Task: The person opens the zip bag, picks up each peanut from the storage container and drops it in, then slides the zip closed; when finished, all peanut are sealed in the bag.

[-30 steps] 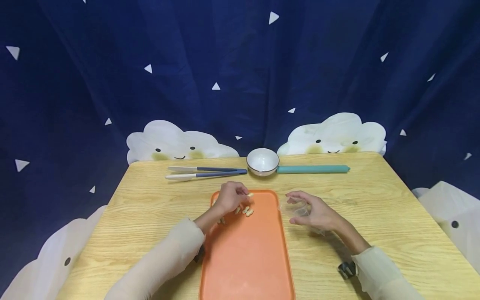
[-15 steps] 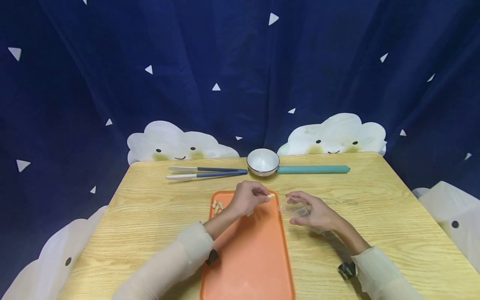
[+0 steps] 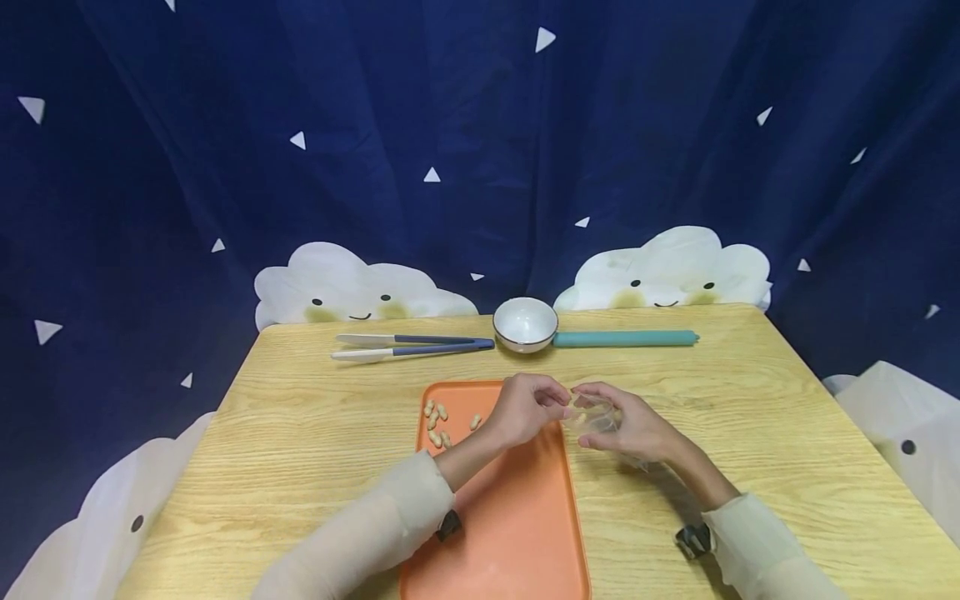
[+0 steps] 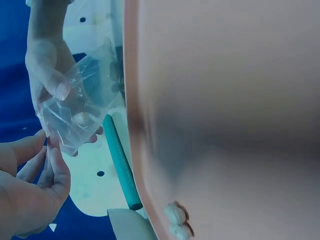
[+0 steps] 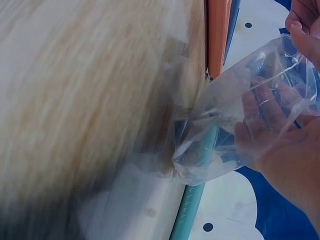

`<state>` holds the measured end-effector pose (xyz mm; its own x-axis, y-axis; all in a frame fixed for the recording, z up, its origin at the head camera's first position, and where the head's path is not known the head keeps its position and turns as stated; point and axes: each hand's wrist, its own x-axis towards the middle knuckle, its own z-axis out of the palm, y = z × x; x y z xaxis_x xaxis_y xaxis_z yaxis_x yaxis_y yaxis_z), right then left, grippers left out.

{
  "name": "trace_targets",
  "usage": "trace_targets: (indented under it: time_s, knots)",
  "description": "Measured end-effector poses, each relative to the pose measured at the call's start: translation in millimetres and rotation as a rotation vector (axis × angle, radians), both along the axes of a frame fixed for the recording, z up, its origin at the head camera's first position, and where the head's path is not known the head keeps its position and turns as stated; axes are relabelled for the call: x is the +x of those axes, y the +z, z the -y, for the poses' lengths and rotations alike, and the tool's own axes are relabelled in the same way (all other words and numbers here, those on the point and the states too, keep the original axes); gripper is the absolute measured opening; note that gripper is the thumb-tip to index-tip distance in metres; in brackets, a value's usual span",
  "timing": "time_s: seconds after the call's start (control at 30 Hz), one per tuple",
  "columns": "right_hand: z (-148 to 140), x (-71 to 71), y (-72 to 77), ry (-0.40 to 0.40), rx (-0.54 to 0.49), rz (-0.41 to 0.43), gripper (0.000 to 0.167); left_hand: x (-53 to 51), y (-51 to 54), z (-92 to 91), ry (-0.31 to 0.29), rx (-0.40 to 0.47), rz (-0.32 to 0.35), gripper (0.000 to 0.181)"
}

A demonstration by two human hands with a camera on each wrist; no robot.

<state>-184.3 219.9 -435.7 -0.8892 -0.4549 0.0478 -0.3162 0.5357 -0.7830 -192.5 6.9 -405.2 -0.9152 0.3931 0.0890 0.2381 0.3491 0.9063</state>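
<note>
My right hand holds a clear plastic bag right of the tray, fingers spread round its mouth. My left hand is at the bag's mouth; its thumb and bent fingers are slightly parted, with no peanut visible between them. Inside the bag a pale peanut shows through the plastic. Several more peanuts lie at the far left corner of the orange tray, and a single peanut sits nearer the left wrist. The left hand and forearm cover part of the tray.
Along the table's far side lie blue-and-white tongs, a white bowl with a dark rim, and a teal rod. Behind the wooden table hangs a dark blue curtain with white triangles and clouds.
The left hand has carried a peanut rightward from the tray to the bag and let it go there. The right hand has stayed in place with the bag.
</note>
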Motion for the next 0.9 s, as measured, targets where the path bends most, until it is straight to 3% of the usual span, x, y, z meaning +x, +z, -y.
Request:
trace_targets:
  time_s: [0.23, 0.6, 0.9]
  knots:
    - [-1, -0.4, -1.0, 0.001, -0.008, -0.010, 0.067, -4.4, -2.2, 15.1, 0.038, 0.027, -0.004, 0.009]
    - [-3, -1.4, -4.3, -0.003, 0.002, -0.016, 0.066, -15.4, -13.5, 57.3, 0.126, -0.074, -0.007, 0.008]
    - [-4, -0.9, -4.6, 0.001, -0.009, -0.012, 0.066, -16.0, -28.3, 85.4, 0.199, -0.135, 0.000, 0.009]
